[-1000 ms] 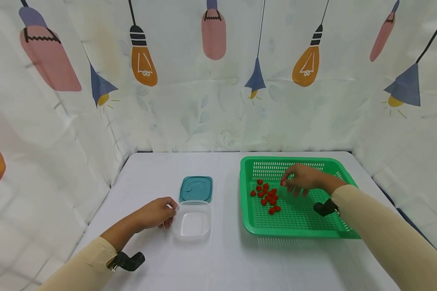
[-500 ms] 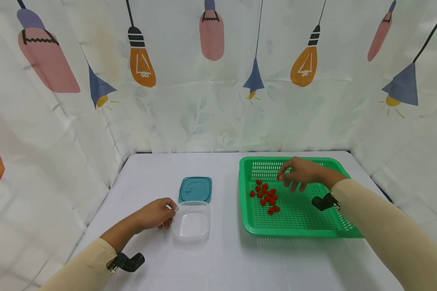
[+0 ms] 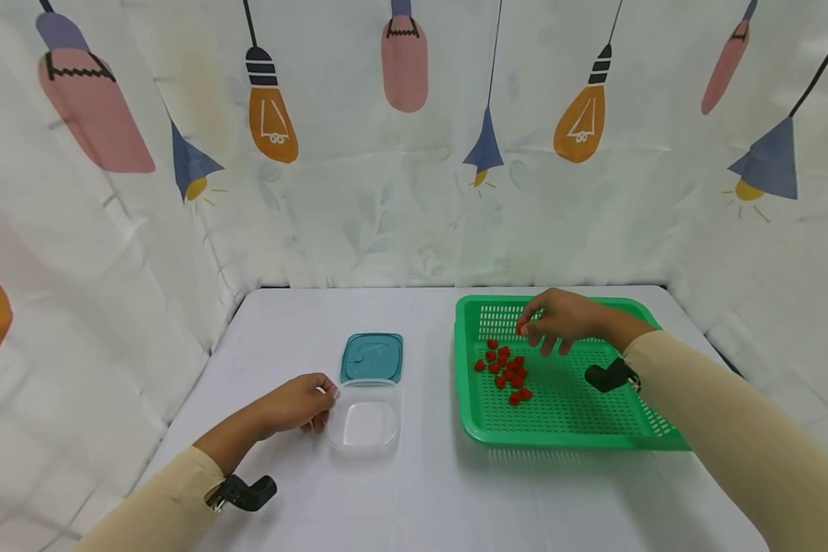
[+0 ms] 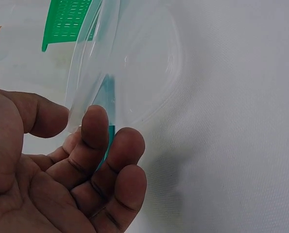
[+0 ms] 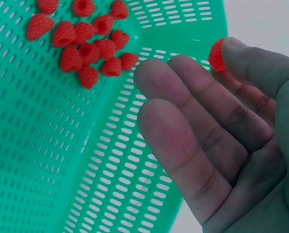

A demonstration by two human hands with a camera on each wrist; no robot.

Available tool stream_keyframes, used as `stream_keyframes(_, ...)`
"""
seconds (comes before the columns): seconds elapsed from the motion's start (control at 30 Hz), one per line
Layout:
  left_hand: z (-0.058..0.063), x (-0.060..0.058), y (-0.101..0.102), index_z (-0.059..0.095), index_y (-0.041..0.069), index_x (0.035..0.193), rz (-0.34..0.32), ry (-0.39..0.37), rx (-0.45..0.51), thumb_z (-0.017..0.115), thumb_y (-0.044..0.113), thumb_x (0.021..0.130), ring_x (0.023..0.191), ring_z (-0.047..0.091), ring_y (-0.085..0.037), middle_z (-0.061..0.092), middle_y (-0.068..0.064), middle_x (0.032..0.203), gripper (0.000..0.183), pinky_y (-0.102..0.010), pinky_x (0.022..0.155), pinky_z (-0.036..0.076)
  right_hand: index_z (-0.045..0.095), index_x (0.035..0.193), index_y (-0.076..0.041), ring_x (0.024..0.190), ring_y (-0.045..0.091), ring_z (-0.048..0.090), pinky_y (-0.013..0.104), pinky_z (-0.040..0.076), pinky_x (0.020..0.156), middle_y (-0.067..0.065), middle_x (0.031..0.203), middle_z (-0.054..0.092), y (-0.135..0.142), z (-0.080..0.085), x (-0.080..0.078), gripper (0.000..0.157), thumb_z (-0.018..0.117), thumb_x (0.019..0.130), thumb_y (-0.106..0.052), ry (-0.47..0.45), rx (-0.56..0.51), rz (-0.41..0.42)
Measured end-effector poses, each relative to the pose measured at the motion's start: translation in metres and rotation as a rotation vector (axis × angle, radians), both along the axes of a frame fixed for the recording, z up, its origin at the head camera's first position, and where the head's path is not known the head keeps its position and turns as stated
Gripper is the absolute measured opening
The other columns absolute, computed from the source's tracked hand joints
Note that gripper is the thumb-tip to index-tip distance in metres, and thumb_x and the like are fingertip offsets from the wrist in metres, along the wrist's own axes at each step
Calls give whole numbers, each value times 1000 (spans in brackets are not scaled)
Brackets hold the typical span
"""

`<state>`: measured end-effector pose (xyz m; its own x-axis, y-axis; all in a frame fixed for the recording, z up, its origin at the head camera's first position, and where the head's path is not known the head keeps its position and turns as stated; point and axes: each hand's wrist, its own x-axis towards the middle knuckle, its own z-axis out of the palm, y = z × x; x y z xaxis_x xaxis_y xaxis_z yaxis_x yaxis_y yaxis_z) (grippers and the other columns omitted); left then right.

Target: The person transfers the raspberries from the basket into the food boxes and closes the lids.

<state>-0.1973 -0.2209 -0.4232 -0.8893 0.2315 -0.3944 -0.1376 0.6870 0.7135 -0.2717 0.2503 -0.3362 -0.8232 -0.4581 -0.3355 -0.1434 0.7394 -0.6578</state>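
Observation:
My right hand (image 3: 564,316) pinches one red raspberry (image 5: 217,54) between thumb and index finger, raised over the back of the green basket (image 3: 559,441). The other fingers are spread loosely. Several more raspberries (image 5: 88,52) lie in a cluster on the basket's floor, toward its left side. At the left, my left hand (image 3: 298,404) pinches the rim of a clear plastic container (image 3: 364,426) between thumb and index finger. That container stands upright with no raspberries inside. Just behind it lies a teal lid (image 3: 371,357), partly seen through the clear wall in the left wrist view.
A white cloth (image 3: 428,491) covers the table, which is enclosed by white curtains (image 3: 414,230) printed with lamps and bulbs at the back and sides. Between the container and the basket runs a strip of bare cloth. Black wrist cameras sit on both sleeves.
My right hand has risen and shifted slightly left and back with the raspberry, away from the basket's floor. My left hand and the container have stayed in place.

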Motion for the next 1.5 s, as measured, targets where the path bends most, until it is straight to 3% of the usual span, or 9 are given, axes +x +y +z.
stream_keyframes(0.8,-1,0,-1,58,1,115,19,-3,14,57,12,100,73,59,-24,62,-11,81,18,-38,66,51,68,121,-4,88,34,73,51,58,72,8,98,73,-29,19,0,26,65,102,-21,11,-55,30)
stream_keyframes(1.0,-1,-1,-2,58,2,116,16,-3,13,58,14,100,74,59,-24,62,-11,82,20,-37,66,51,69,121,-4,82,24,73,47,59,69,8,98,74,-37,24,-2,24,64,102,-19,31,-60,53)
stream_keyframes(1.5,0,1,-1,58,1,116,17,1,23,58,12,100,75,60,-24,62,-11,83,20,-38,67,51,71,115,-10,86,26,74,45,59,70,8,98,75,-61,31,-7,19,65,102,-22,18,-64,74)
